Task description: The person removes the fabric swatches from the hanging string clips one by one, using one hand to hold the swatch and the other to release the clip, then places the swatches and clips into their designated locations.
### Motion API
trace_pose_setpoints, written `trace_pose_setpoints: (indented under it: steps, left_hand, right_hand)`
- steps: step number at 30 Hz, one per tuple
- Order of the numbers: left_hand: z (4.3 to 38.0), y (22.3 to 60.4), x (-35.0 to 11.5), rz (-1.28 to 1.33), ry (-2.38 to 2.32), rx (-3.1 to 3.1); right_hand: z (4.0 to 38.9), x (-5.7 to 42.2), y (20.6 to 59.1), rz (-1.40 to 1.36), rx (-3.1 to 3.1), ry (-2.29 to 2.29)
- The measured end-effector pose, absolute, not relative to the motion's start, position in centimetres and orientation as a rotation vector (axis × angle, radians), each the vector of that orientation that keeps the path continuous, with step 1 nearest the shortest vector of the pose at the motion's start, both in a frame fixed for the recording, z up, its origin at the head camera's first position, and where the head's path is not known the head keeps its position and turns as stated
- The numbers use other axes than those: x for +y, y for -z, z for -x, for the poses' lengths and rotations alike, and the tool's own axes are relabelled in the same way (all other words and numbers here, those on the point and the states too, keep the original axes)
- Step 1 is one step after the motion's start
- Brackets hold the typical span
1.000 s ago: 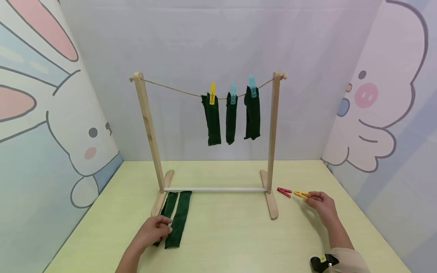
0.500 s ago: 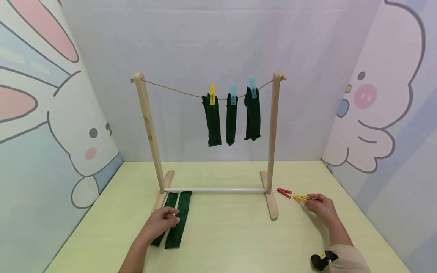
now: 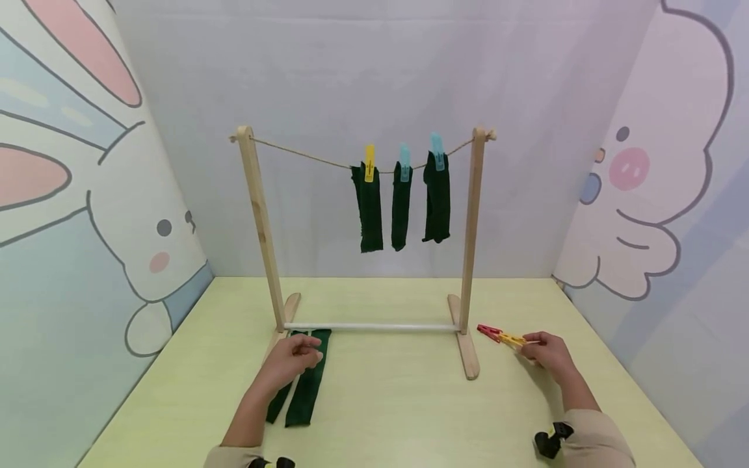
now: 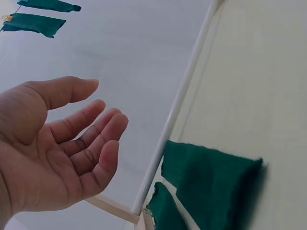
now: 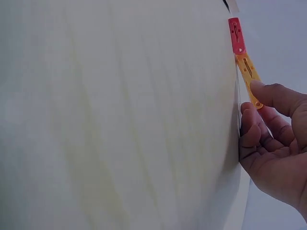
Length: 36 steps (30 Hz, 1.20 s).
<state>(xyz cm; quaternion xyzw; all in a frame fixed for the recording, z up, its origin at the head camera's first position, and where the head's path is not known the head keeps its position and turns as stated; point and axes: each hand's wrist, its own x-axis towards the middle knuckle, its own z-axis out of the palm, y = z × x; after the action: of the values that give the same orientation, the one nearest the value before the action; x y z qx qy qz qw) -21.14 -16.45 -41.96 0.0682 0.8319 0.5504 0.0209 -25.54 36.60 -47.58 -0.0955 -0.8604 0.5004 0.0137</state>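
My left hand point(image 3: 287, 362) is raised over two dark green cloth strips point(image 3: 304, 396) laid side by side on the table. In the left wrist view the left hand point(image 4: 72, 148) has loosely bent fingers and an empty palm, apart from the cloth point(image 4: 206, 177). On the right, my right hand point(image 3: 549, 354) pinches a yellow clothespin point(image 3: 512, 340) between thumb and fingers. Its far end meets or overlaps a red clothespin point(image 3: 487, 331); the right wrist view shows the yellow clothespin point(image 5: 248, 69) lined up against the red clothespin point(image 5: 236, 37).
A wooden rack point(image 3: 471, 240) with a sagging cord point(image 3: 304, 155) stands mid-table. Three dark green cloths point(image 3: 371, 214) hang from the cord by one yellow clip point(image 3: 369, 164) and two blue clips point(image 3: 405, 164). A white bar point(image 3: 374, 327) joins the rack's feet.
My left hand has moved up and to the right, from the lower part of the strips toward their far ends. The yellow clothespin in my right hand has closed the gap to the red one.
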Motion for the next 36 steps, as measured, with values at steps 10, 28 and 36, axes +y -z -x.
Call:
trace_pose_setpoints:
  steps: [10,28,36]
  left_hand:
    - [22.4,40.4,-15.4,-0.296,-1.805,2.501]
    - [24.7,39.1,-12.5,-0.288,-2.034,2.551]
    - [26.0,37.6,-11.6,-0.347,-2.148,2.505]
  right_hand:
    - [25.5,37.0,47.6,0.238,-2.716,-1.476]
    - [26.0,32.0,43.3,-0.017,-2.58,-1.444]
    - [26.4,30.0,39.7,-0.164,-2.515,-1.445]
